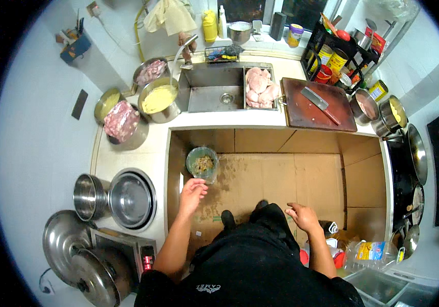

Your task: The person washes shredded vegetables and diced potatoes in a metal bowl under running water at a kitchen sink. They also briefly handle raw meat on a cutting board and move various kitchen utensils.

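My left hand (pixel 193 195) hangs over the cardboard-covered floor with fingers apart, near a lined waste bucket (pixel 202 163) with food scraps in it. On the other side my right hand (pixel 303 215) is spread and holds nothing. Ahead, raw chicken pieces (pixel 259 87) fill the small basin beside the steel sink (pixel 211 98). A cleaver (pixel 320 103) with a wooden handle lies on the dark red cutting board (pixel 296 115). Water runs from the faucet (pixel 190 40) into a steel pot of yellow food (pixel 160 99). Raw meat in a bag (pixel 121 121) rests on pots at the left.
Steel bowls (pixel 131 197) and a lidded pot (pixel 96 274) stand on the left counter. Several pots and a wok (pixel 417 153) line the right side. A black rack (pixel 342 46) holds jars. A plastic oil bottle (pixel 371 255) lies at the lower right.
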Tool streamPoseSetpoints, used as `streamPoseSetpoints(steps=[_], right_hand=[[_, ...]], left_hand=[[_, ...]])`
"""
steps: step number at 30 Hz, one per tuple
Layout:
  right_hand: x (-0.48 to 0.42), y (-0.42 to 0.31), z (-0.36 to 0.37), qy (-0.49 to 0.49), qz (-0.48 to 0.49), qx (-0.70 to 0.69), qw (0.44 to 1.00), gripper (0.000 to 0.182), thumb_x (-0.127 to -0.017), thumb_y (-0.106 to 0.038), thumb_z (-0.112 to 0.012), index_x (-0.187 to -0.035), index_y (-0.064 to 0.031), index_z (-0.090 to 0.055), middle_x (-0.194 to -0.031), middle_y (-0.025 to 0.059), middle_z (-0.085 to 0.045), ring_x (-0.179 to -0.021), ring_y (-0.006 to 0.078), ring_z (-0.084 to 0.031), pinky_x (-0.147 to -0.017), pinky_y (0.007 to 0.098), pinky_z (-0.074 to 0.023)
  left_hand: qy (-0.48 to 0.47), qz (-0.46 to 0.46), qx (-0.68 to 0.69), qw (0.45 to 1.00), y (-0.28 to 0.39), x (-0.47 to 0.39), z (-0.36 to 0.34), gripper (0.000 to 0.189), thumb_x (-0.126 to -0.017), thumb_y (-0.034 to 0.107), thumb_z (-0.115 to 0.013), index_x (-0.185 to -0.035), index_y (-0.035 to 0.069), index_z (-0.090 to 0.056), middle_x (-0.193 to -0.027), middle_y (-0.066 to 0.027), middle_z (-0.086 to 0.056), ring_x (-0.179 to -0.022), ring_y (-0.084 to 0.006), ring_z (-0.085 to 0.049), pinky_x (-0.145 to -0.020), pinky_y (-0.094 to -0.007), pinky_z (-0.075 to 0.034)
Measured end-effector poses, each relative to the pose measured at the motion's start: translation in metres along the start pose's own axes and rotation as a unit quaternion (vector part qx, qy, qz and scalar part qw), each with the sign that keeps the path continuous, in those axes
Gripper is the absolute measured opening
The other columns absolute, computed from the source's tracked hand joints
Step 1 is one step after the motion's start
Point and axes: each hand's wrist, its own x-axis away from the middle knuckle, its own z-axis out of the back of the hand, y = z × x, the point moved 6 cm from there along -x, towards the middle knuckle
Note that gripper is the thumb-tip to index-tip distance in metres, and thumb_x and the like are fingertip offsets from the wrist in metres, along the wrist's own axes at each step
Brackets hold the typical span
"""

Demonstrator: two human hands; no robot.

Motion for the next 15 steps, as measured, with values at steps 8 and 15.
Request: streamPoseSetpoints(steps=[8,15], right_hand=[[-0.129,0.083,0.058,0.008,0.006,0.030,1.000,0.055,-0.099,-0.052,-0.058,-0.125,-0.0045,-0.068,-0.112,0.0235,-0.072,-0.105,0.0407,-0.069,-0.089,0.0480,-0.0540],[-0.253,0.049,0.169,0.051,0.122,-0.006,0.991,0.050,-0.100,-0.047,-0.060,-0.122,-0.0031,-0.068,-0.106,0.0216,-0.073,-0.098,0.0398,-0.069,-0.085,0.0475,-0.0544]], left_hand=[[0.088,0.036,-0.021,0.995,0.018,-0.115,-0.056,0.019,-0.101,0.014,-0.062,-0.118,0.007,-0.065,-0.112,-0.0046,-0.069,-0.087,-0.0143,-0.067,-0.074,-0.0290,-0.053],[0.271,-0.134,-0.072,0.951,0.065,-0.205,0.026,0.039,-0.094,0.003,-0.064,-0.132,-0.001,-0.060,-0.127,-0.0121,-0.067,-0.117,-0.0215,-0.062,-0.102,-0.0333,-0.048]])
